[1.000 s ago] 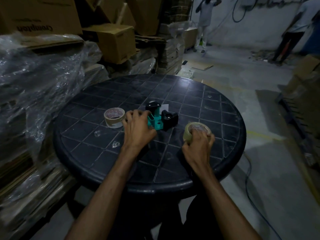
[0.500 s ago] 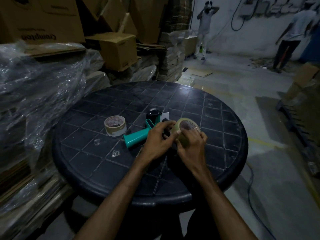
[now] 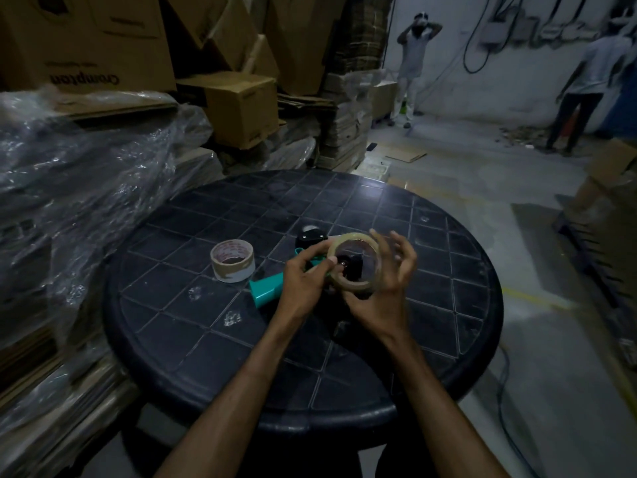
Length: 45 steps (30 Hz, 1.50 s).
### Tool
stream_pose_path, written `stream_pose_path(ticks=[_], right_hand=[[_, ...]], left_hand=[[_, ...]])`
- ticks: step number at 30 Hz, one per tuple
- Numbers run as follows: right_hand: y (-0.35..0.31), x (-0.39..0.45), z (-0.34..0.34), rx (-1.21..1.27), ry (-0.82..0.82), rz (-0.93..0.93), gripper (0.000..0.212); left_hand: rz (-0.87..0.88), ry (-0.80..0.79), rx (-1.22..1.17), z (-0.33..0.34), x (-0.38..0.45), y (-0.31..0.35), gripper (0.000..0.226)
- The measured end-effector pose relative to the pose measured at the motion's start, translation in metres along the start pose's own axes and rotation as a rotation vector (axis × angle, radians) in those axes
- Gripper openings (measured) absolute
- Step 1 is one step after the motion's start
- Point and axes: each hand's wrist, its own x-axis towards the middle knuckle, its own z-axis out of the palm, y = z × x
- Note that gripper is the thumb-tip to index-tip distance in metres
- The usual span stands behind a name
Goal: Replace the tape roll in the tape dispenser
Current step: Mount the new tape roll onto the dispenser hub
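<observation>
Hands meet over the round black gridded counter (image 3: 448, 270): left hand (image 3: 303, 284) pinches the rim of a thin clear ring-shaped tape roll (image 3: 353, 262), right hand (image 3: 382, 294) cradles its underside, fingers spread. Judged step: seating it; next, lower it squarely onto the hub of the one teal-handled black tape dispenser (image 3: 267, 291) lying beneath. Rolls: two, counting the beige paper-cored one (image 3: 232, 260) standing apart

Warehouse or packing area, dim light: stacked cardboard boxes (image 3: 238, 108), flattened cartons (image 3: 344, 132), plastic-wrapped bundles (image 3: 79, 181) on the left, bare concrete floor (image 3: 482, 174), wall cables (image 3: 475, 46). Two workers (image 3: 413, 63) stand at the far wall. Round black table (image 3: 465, 270) in front
</observation>
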Motion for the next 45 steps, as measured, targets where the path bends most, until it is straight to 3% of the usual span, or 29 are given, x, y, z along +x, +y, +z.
stream_pose_path(ticks=[3, 9, 14, 16, 20, 24, 29, 35, 45], right_hand=[[0.003, -0.003, 0.005, 0.148, -0.03, 0.104, 0.109], [0.006, 0.003, 0.005, 0.289, -0.064, 0.14, 0.098], [0.014, 0.018, 0.0, 0.398, -0.148, 0.131, 0.098], [0.016, 0.028, -0.003, 0.412, -0.179, 0.114, 0.101], [0.021, 0.045, -0.006, 0.429, -0.237, 0.105, 0.11], [0.026, 0.059, -0.007, 0.457, -0.286, 0.153, 0.114], [0.024, 0.066, 0.001, 0.437, -0.341, 0.187, 0.113], [0.021, 0.061, 0.016, 0.277, -0.319, 0.207, 0.14], [0.032, 0.051, 0.032, 0.316, -0.276, 0.34, 0.131]], left_hand=[[0.047, -0.001, 0.022, -0.001, 0.0, -0.002, 0.045], [0.242, -0.027, 0.259, -0.008, -0.005, -0.007, 0.044], [0.457, 0.058, 0.767, -0.016, -0.003, 0.001, 0.042], [0.48, 0.074, 0.865, -0.018, 0.003, 0.008, 0.046], [0.385, -0.077, 0.832, -0.026, 0.026, 0.028, 0.031], [0.182, -0.219, 0.55, -0.031, 0.047, 0.042, 0.027], [0.228, -0.194, 0.62, -0.031, 0.063, 0.033, 0.024], [0.222, -0.116, 0.714, -0.034, 0.069, 0.013, 0.023], [0.218, -0.078, 0.658, -0.042, 0.065, 0.016, 0.011]])
